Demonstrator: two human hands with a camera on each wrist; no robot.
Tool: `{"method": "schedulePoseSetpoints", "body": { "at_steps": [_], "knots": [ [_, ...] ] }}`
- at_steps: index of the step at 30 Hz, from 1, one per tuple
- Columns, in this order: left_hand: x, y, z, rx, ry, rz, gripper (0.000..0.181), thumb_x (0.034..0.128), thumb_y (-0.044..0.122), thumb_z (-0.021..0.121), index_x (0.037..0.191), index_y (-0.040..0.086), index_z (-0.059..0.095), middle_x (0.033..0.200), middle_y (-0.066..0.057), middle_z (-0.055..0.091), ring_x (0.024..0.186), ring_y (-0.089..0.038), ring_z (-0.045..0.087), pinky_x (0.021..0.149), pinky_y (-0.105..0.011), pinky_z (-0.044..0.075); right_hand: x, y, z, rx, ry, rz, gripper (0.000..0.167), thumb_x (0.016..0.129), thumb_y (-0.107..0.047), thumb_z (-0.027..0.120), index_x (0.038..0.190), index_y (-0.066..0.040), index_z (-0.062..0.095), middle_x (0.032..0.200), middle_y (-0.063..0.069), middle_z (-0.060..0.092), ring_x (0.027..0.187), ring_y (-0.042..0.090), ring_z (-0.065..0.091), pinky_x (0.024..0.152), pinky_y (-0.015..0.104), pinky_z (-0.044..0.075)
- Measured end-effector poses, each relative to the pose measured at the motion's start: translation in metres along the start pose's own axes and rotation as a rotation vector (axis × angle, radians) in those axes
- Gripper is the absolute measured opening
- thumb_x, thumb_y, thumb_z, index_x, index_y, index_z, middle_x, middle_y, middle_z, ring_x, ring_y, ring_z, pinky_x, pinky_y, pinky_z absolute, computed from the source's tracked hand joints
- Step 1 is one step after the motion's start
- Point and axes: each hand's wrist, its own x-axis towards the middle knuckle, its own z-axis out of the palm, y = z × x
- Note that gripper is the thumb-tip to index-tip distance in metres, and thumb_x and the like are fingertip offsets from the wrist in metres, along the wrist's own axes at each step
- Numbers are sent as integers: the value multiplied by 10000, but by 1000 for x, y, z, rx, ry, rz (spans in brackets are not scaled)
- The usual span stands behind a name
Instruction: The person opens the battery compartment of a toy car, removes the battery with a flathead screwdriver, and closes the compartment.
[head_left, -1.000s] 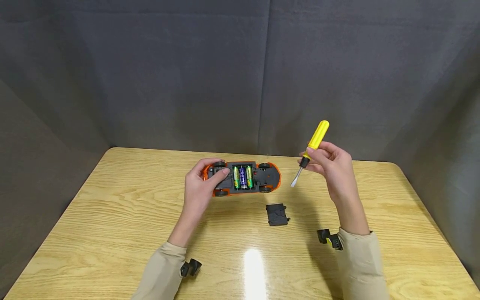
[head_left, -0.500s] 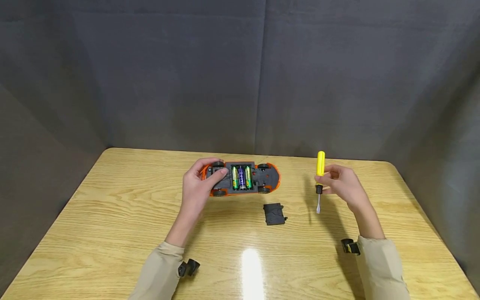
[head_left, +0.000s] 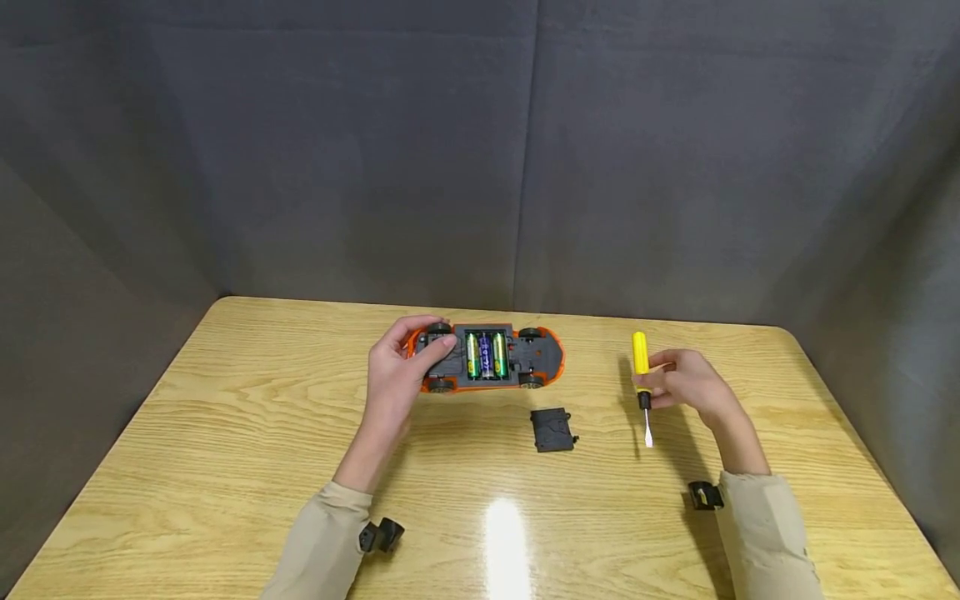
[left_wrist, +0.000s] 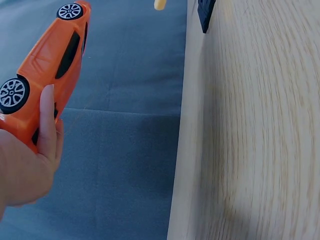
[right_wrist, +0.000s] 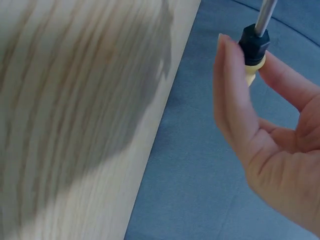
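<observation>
My left hand (head_left: 396, 367) grips the rear or front end of an orange toy car (head_left: 542, 357), held underside up with the thumb across its dark base. Three batteries (head_left: 486, 356), two green and one purple, lie side by side in the uncovered compartment. In the left wrist view the orange side of the car (left_wrist: 50, 60) and two wheels show. My right hand (head_left: 690, 385) pinches a yellow-handled flat-blade screwdriver (head_left: 641, 354), its blade pointing down above the table. The right wrist view shows fingers around the screwdriver's black collar (right_wrist: 254, 45); most of the handle is hidden there.
A black battery cover (head_left: 552, 430) lies on the wooden table (head_left: 247, 433), between the two hands and nearer than the car. Dark grey cloth (head_left: 360, 167) hangs behind the table and at both sides. Small black cameras sit at each wrist.
My right hand has moved right and down toward the table with the screwdriver, whose blade has swung from slanting left to nearly straight down. The left hand and toy car stay about where they were.
</observation>
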Motion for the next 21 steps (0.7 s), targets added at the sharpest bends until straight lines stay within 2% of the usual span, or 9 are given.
{"method": "schedulePoseSetpoints", "body": {
  "at_steps": [7,21],
  "knots": [
    [0,0,2,-33,4,-21,279,890,7,785,1160,16,716,1154,-67,682,883,-175,670,695,-279,630,-1,1,-2,-97,-10,17,562,962,-86,696,1347,216,420,975,135,628,781,144,621,721,303,637],
    [-1,0,2,-38,-12,-21,276,892,13,786,1159,18,716,1165,-75,680,902,-197,660,697,-277,624,2,8,-1,-74,-52,42,470,949,15,683,1263,252,426,913,183,657,711,161,686,668,319,646]
  ]
}}
